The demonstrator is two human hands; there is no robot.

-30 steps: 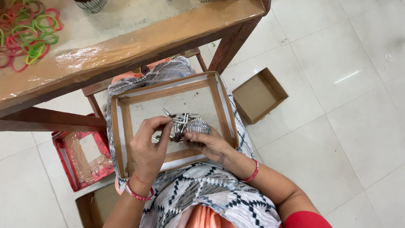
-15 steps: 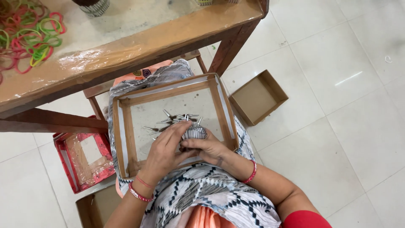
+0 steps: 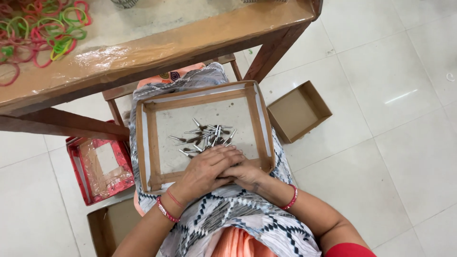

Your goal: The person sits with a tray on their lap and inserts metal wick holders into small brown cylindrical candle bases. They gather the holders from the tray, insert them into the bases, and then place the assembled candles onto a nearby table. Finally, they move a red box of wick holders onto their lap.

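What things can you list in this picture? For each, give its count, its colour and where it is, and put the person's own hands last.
Tray: one, brown cardboard with a pale base, on the person's lap.
Metal clips: a small pile, silver and dark, in the tray by the hands.
Table: one, brown wood, above the tray.
Rings: many, green, red and yellow, on the table's left end.
Open box: one, brown, on the floor right of the tray.
Red box: one, on the floor left of the tray.
Left hand: laid over the right hand at the tray's near edge; bangles on both wrists.
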